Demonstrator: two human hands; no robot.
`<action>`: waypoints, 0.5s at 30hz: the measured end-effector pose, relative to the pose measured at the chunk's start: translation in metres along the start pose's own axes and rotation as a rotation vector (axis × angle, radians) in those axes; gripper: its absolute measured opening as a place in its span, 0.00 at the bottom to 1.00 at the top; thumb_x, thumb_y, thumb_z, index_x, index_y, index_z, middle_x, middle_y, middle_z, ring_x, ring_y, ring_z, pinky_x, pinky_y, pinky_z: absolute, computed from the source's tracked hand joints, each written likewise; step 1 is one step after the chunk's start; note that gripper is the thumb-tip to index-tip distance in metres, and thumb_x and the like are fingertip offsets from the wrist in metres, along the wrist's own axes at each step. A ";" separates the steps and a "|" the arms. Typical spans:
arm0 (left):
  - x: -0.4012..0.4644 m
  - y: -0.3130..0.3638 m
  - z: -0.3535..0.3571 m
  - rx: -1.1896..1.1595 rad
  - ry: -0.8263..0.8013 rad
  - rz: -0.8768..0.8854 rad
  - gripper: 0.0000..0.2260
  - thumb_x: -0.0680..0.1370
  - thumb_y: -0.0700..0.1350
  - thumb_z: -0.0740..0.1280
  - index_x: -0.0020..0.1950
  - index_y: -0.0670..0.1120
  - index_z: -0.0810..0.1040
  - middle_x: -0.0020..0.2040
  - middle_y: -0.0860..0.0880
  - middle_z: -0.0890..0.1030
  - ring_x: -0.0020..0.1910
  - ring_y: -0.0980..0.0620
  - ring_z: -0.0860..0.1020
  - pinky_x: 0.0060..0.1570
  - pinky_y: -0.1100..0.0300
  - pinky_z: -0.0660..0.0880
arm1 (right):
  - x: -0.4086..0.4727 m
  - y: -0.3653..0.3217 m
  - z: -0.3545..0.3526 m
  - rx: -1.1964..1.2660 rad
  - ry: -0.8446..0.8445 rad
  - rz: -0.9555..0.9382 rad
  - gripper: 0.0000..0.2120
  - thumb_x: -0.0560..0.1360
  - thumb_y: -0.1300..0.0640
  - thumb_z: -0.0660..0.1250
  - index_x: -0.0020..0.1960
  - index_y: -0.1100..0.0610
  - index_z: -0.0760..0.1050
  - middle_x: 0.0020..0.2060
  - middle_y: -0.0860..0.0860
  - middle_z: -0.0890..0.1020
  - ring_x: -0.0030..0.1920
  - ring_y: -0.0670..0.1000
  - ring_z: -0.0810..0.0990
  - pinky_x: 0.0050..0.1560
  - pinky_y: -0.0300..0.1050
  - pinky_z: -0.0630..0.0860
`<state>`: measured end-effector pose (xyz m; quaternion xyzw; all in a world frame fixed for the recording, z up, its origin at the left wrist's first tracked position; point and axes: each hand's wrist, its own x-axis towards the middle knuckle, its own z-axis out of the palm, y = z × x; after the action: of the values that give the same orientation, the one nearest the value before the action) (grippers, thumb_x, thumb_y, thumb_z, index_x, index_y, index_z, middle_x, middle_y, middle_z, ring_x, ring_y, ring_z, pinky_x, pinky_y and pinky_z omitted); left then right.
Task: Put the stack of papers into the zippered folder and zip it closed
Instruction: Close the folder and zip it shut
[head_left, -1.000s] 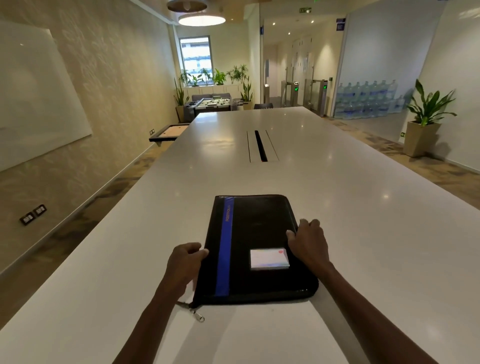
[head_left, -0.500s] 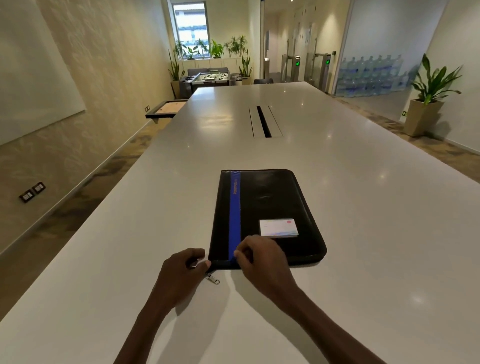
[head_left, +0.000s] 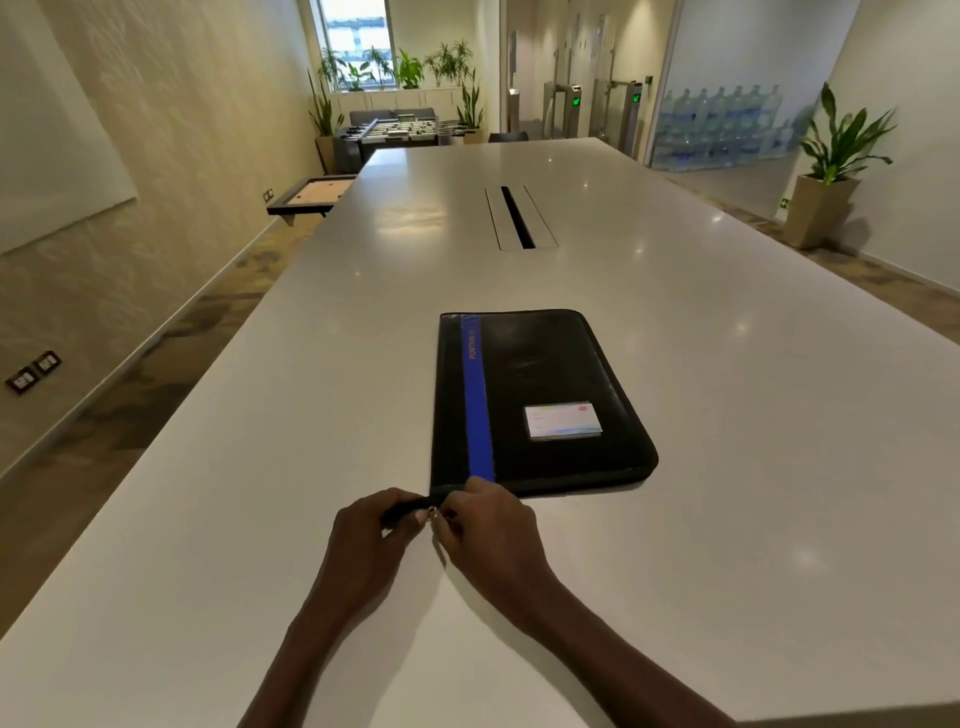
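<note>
At the folder's (head_left: 535, 400) near left corner both hands meet. The left hand (head_left: 366, 538) has its grip curled round the black zipper tail (head_left: 410, 510) jutting from that corner; the right hand (head_left: 488, 530) pinches the metal zipper pull (head_left: 432, 514). The folder lies flat and closed on the white bench (head_left: 727, 415), blue stripe (head_left: 477, 405) near its left edge, a card (head_left: 563, 421) toward its near right. Beyond the folder, a cable slot (head_left: 517, 217) is cut into the bench.

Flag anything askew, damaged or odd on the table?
Nothing stands out. The black zippered folder with a blue stripe lies flat and intact on the white table. Left hand holds its near-left corner tab; right hand pinches the metal zipper pull. No papers visible.
</note>
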<state>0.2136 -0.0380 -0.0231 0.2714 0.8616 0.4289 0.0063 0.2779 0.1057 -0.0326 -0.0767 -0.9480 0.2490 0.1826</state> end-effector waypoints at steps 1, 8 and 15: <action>0.000 -0.001 0.001 -0.003 0.005 0.002 0.05 0.76 0.43 0.70 0.46 0.53 0.84 0.39 0.61 0.83 0.43 0.63 0.80 0.40 0.75 0.70 | -0.001 -0.002 0.002 0.006 0.003 -0.003 0.14 0.79 0.49 0.61 0.43 0.55 0.79 0.39 0.51 0.78 0.39 0.50 0.77 0.41 0.50 0.79; 0.000 -0.004 0.005 -0.046 0.070 -0.007 0.03 0.76 0.45 0.71 0.46 0.52 0.83 0.38 0.59 0.84 0.42 0.62 0.80 0.40 0.73 0.71 | -0.001 -0.007 0.002 0.066 0.013 0.080 0.14 0.80 0.48 0.60 0.44 0.55 0.78 0.38 0.51 0.80 0.38 0.49 0.77 0.42 0.47 0.79; 0.005 -0.006 0.005 0.006 0.096 -0.072 0.03 0.75 0.44 0.71 0.46 0.51 0.84 0.35 0.57 0.82 0.38 0.63 0.79 0.35 0.73 0.69 | 0.002 -0.007 0.002 0.022 0.039 0.193 0.14 0.79 0.50 0.62 0.37 0.54 0.76 0.28 0.48 0.77 0.31 0.46 0.77 0.38 0.40 0.76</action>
<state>0.2082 -0.0350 -0.0298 0.2193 0.8713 0.4386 -0.0204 0.2748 0.0993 -0.0300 -0.1704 -0.9298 0.2742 0.1768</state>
